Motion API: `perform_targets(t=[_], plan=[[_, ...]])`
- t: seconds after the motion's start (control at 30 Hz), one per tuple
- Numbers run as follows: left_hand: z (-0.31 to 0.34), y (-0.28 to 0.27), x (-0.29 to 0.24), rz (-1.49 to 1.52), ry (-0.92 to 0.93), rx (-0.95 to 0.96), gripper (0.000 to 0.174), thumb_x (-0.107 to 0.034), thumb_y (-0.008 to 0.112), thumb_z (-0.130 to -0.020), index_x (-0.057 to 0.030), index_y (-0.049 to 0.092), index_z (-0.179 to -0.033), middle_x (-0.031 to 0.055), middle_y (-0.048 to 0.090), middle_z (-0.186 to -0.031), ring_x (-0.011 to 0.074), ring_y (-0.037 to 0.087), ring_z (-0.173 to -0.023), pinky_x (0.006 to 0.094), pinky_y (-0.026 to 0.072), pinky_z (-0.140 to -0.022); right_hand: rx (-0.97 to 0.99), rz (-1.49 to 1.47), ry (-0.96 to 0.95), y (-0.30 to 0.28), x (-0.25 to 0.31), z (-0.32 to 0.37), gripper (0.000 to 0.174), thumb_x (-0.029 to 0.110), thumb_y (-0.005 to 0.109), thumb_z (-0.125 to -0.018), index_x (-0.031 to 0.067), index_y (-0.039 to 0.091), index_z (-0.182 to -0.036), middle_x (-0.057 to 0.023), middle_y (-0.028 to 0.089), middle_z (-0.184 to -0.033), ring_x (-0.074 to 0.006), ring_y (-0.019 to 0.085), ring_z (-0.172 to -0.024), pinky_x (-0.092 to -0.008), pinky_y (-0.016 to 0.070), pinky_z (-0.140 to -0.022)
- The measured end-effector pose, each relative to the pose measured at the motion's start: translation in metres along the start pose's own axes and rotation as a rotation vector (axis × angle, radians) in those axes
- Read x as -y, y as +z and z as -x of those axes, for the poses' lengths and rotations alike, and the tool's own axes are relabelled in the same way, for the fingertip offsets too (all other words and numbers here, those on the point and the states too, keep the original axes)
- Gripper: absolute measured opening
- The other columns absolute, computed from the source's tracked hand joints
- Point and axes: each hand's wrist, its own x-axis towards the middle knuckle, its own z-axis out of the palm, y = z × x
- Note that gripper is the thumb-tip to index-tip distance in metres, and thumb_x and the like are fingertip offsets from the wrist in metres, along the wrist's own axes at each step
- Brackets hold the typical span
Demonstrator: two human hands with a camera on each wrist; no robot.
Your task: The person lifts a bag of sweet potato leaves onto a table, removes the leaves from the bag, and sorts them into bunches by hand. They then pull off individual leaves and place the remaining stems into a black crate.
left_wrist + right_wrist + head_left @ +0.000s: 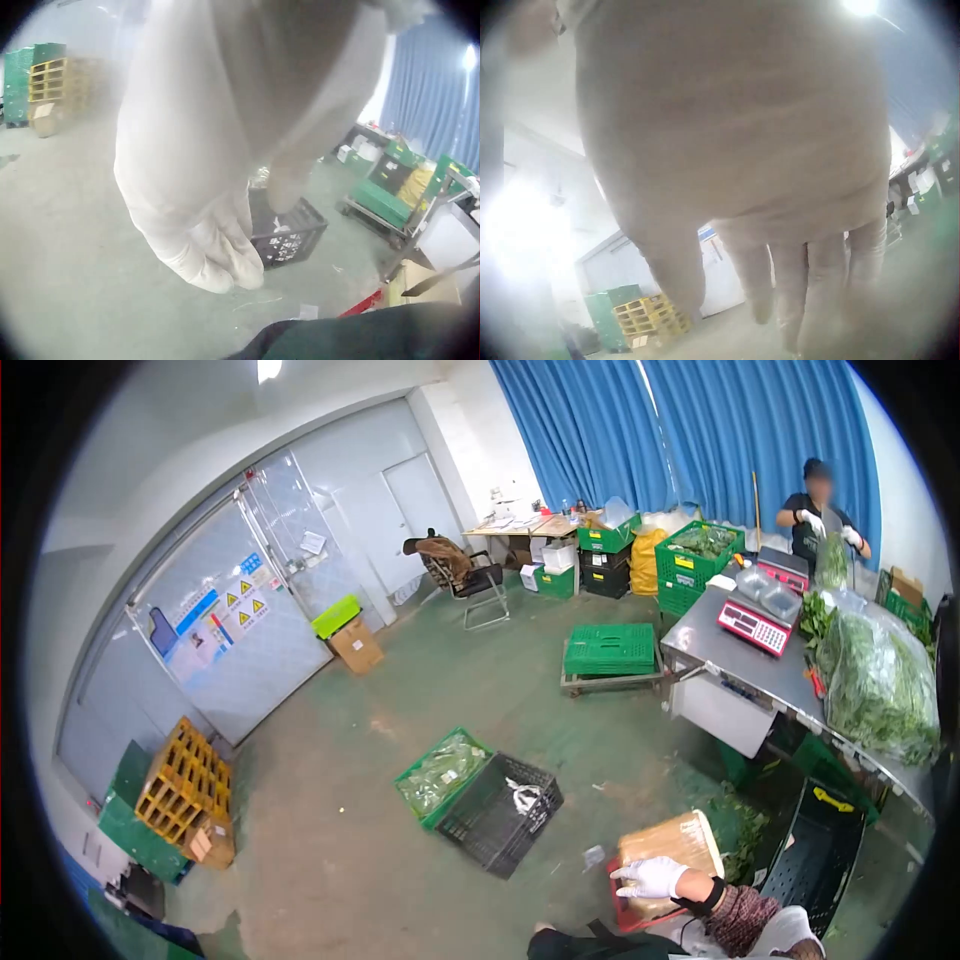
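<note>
In the head view my right hand (652,878), in a white glove, reaches leftward over a brown cardboard box (672,842) that stands in a red crate (622,908). Its fingers look spread and mostly straight in the right wrist view, with nothing between the fingers (791,289). My left hand (217,165), also white-gloved, is outside the head view. The left wrist view shows its fingers (217,262) loosely bent and the thumb hanging apart, holding nothing. Beyond it on the floor sits a black crate (289,244) with something white inside.
A green crate of bagged greens (440,772) touches the black crate. On the right, a metal table (705,635) carries a red scale (757,622) and a large bag of greens (875,680). A person (822,520) stands behind it. Folded green crates (610,650) lie on a low cart.
</note>
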Motion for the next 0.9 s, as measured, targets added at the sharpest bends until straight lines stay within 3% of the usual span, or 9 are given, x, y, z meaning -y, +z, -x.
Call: perform_targets(t=[0.03, 0.13, 0.27, 0.43, 0.6, 0.67, 0.73, 0.8, 0.9], plan=[[-0.043, 0.007, -0.014, 0.015, -0.009, 0.009, 0.037, -0.031, 0.041, -0.090, -0.0008, 0.057, -0.105, 0.0143, 0.061, -0.098, 0.0273, 0.059, -0.085, 0.0412, 0.0491, -0.069, -0.034, 0.011, 0.041, -0.006, -0.009, -0.007, 0.047, 0.047, 0.048, -0.083, 0.0117, 0.056, -0.113, -0.0163, 0.061, -0.101, -0.0337, 0.058, -0.091, -0.0412, 0.0457, -0.080], [-0.153, 0.010, -0.046, -1.457, 0.692, 0.274, 0.023, -0.027, 0.053, -0.078, -0.0095, 0.065, -0.088, 0.0157, 0.064, -0.091, 0.0335, 0.061, -0.084, 0.0408, 0.0502, -0.071, -0.153, 0.034, 0.182, -0.006, -0.050, -0.031, 0.045, 0.046, 0.051, -0.081, 0.0116, 0.058, -0.110, -0.0162, 0.062, -0.099, -0.0339, 0.059, -0.090, -0.0409, 0.0468, -0.079], [-0.223, 0.007, -0.167, -1.509, 0.651, 0.445, 0.028, -0.030, 0.052, -0.077, -0.0072, 0.064, -0.087, 0.0156, 0.065, -0.086, 0.0338, 0.062, -0.077, 0.0425, 0.0475, -0.067, -0.294, -0.020, 0.335, -0.011, -0.092, -0.059, 0.045, 0.045, 0.056, -0.079, 0.0110, 0.059, -0.109, -0.0157, 0.062, -0.098, -0.0324, 0.060, -0.089, -0.0395, 0.0474, -0.078], [-0.276, 0.035, -0.324, -1.258, 0.499, 0.290, 0.029, -0.030, 0.050, -0.077, -0.0075, 0.067, -0.086, 0.0173, 0.063, -0.091, 0.0356, 0.060, -0.086, 0.0423, 0.0483, -0.074, -0.419, -0.084, 0.512, -0.026, -0.113, -0.107, 0.040, 0.033, 0.065, -0.075, 0.0075, 0.061, -0.106, -0.0123, 0.065, -0.089, -0.0251, 0.062, -0.083, -0.0343, 0.0476, -0.076], [-0.331, 0.091, -0.443, -1.760, 0.916, 0.530, 0.024, -0.029, 0.058, -0.070, -0.0085, 0.068, -0.078, 0.0152, 0.064, -0.088, 0.0303, 0.063, -0.079, 0.0427, 0.0500, -0.067, -0.447, -0.032, 0.726, -0.068, -0.096, -0.117, 0.041, 0.038, 0.061, -0.079, 0.0096, 0.060, -0.109, -0.0134, 0.064, -0.093, -0.0279, 0.058, -0.095, -0.0367, 0.0422, -0.088], [-0.359, 0.129, -0.481, -1.759, 1.196, 0.652, 0.023, -0.026, 0.058, -0.073, -0.0063, 0.066, -0.081, 0.0130, 0.066, -0.087, 0.0288, 0.064, -0.076, 0.0407, 0.0505, -0.063, -0.511, -0.092, 0.847, -0.047, -0.114, -0.110, 0.045, 0.043, 0.057, -0.081, 0.0111, 0.058, -0.113, -0.0123, 0.064, -0.096, -0.0293, 0.058, -0.096, -0.0379, 0.0415, -0.090], [-0.419, 0.178, -0.482, -0.610, 0.552, 0.682, 0.019, -0.015, 0.057, -0.076, -0.0045, 0.065, -0.090, 0.0115, 0.066, -0.086, 0.0272, 0.063, -0.079, 0.0361, 0.0501, -0.067, -0.427, -0.001, 0.900, -0.040, -0.108, -0.101, 0.048, 0.048, 0.052, -0.083, 0.0127, 0.056, -0.116, -0.0111, 0.064, -0.101, -0.0292, 0.058, -0.096, -0.0382, 0.0428, -0.088], [-0.361, 0.230, -0.534, -1.392, 1.485, 0.604, 0.023, -0.022, 0.049, -0.079, -0.0065, 0.064, -0.087, 0.0167, 0.063, -0.087, 0.0260, 0.060, -0.083, 0.0420, 0.0477, -0.072, -0.333, -0.202, 1.089, -0.044, -0.113, -0.109, 0.050, 0.056, 0.041, -0.083, 0.0213, 0.058, -0.114, -0.0105, 0.061, -0.107, -0.0332, 0.051, -0.107, -0.0436, 0.0358, -0.095], [-0.316, 0.283, -0.580, -0.383, 0.690, 0.981, 0.027, -0.015, 0.043, -0.085, -0.0011, 0.056, -0.105, 0.0155, 0.062, -0.093, 0.0231, 0.060, -0.085, 0.0333, 0.0499, -0.076, -0.416, -0.337, 1.041, -0.101, -0.102, -0.117, 0.052, 0.051, 0.042, -0.086, 0.0131, 0.052, -0.120, -0.0144, 0.056, -0.115, -0.0342, 0.052, -0.105, -0.0406, 0.0401, -0.090]])
